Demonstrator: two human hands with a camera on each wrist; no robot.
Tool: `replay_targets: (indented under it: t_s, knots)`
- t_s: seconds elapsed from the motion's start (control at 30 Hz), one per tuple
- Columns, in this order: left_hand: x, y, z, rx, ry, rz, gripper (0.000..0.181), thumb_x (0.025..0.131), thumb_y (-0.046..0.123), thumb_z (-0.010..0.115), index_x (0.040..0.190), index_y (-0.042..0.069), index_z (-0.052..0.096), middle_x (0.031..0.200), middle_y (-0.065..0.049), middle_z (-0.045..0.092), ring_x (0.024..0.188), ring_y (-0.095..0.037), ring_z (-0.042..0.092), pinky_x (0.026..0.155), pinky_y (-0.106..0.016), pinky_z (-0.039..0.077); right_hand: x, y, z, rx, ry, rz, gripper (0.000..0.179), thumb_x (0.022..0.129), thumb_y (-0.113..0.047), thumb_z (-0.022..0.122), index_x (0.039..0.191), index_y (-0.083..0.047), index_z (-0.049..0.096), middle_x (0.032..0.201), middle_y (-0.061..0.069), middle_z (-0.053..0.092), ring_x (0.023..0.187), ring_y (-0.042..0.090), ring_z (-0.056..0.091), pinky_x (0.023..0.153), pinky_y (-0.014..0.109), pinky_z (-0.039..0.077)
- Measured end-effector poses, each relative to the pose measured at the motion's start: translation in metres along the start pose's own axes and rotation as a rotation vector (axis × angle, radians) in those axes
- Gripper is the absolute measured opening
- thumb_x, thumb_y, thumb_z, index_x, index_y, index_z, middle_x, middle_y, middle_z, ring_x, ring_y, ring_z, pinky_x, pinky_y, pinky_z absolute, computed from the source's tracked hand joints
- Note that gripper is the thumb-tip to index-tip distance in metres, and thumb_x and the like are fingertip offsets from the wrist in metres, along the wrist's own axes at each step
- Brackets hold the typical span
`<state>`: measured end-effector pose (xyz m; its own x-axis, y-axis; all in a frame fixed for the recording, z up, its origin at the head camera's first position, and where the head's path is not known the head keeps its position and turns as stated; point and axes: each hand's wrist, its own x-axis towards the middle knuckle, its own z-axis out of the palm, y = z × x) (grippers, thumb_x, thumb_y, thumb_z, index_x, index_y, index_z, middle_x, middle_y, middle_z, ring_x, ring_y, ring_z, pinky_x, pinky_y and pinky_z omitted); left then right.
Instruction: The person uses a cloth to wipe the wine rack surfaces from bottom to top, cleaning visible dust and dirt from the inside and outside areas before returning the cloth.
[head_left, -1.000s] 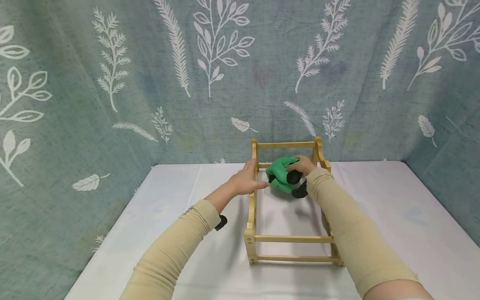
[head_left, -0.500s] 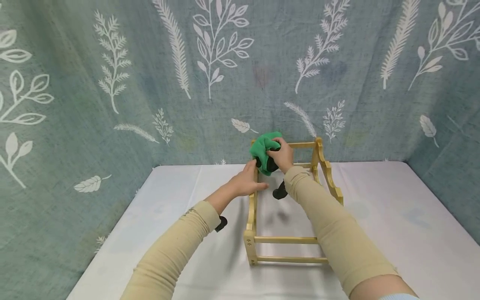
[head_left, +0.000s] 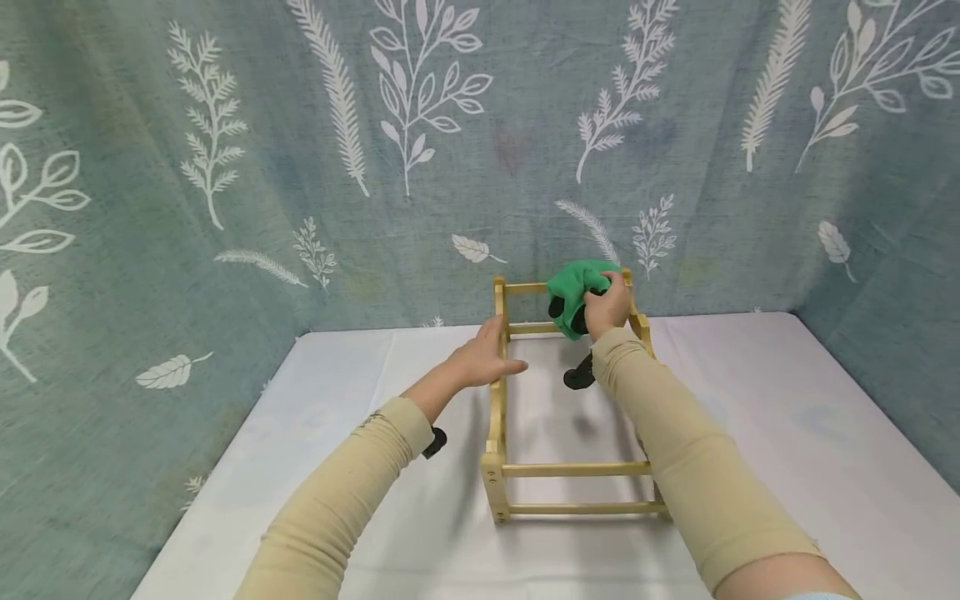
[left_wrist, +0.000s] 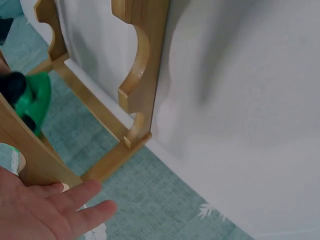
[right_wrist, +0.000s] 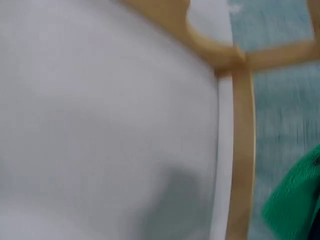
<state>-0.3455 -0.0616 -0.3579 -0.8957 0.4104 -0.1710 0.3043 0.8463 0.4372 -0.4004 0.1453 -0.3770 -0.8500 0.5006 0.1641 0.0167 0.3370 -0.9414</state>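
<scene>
My right hand (head_left: 609,307) grips a bunched green cloth (head_left: 574,287) with black patches, held over the far right end of a wooden rack (head_left: 492,417). The same green cloth (right_wrist: 292,207) shows at the lower right of the right wrist view, its surface fuzzy. My left hand (head_left: 480,354) rests at the rack's left side board, fingers straight and thumb stretched across the top edge. In the left wrist view, the spread fingers of the left hand (left_wrist: 65,212) lie beside the wooden board, and the green cloth (left_wrist: 39,97) appears beyond it.
The rack stands on a white-covered table (head_left: 360,508); its side boards are notched and round bars join its ends. A grey-green curtain (head_left: 450,183) with white leaf prints hangs close behind and along both sides. A small black device (head_left: 435,442) sits under the left wrist.
My right hand carries the green cloth from low inside the rack to the far left corner, then right along the far end. The left hand stays at the left board. The head view shifts slightly.
</scene>
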Motion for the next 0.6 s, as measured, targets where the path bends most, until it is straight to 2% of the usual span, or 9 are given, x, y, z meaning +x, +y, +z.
replay_targets:
  t_s: [0.13,0.3,0.47,0.6]
  knots:
    - [0.001,-0.002,-0.001,-0.008,-0.004,0.012,0.094,0.085,0.05,0.055,0.148,0.009,-0.001,0.154,-0.011,0.002,0.133,-0.034,0.028,0.102,-0.048,0.032,0.003,-0.002,-0.008,-0.012,0.0,0.057,0.039,0.093,-0.009,0.05,0.131,-0.01,0.04,0.13,0.018,0.045,0.119,0.035,0.043,0.098,0.045,0.038]
    - [0.001,-0.002,-0.002,-0.008,0.002,0.016,0.095,0.085,0.051,0.055,0.148,0.008,-0.001,0.153,-0.012,0.002,0.133,-0.034,0.028,0.102,-0.048,0.032,-0.001,-0.005,-0.007,0.05,-0.026,0.08,0.042,0.095,-0.009,0.046,0.135,-0.008,0.034,0.135,0.019,0.04,0.123,0.035,0.04,0.1,0.044,0.035]
    - [0.001,-0.003,0.0,-0.02,0.01,0.016,0.096,0.084,0.05,0.056,0.148,0.008,-0.001,0.153,-0.012,0.004,0.133,-0.034,0.029,0.103,-0.047,0.031,-0.006,0.006,-0.004,0.11,-0.034,0.089,0.041,0.094,-0.008,0.048,0.133,-0.005,0.035,0.134,0.019,0.04,0.124,0.033,0.039,0.1,0.043,0.035]
    - [0.001,-0.002,0.001,-0.017,0.013,0.02,0.095,0.084,0.049,0.056,0.148,0.007,-0.001,0.153,-0.013,0.004,0.132,-0.034,0.03,0.103,-0.047,0.031,-0.006,0.012,-0.002,0.09,-0.082,0.124,0.044,0.093,-0.01,0.049,0.134,-0.005,0.033,0.131,0.02,0.041,0.123,0.033,0.04,0.099,0.043,0.036]
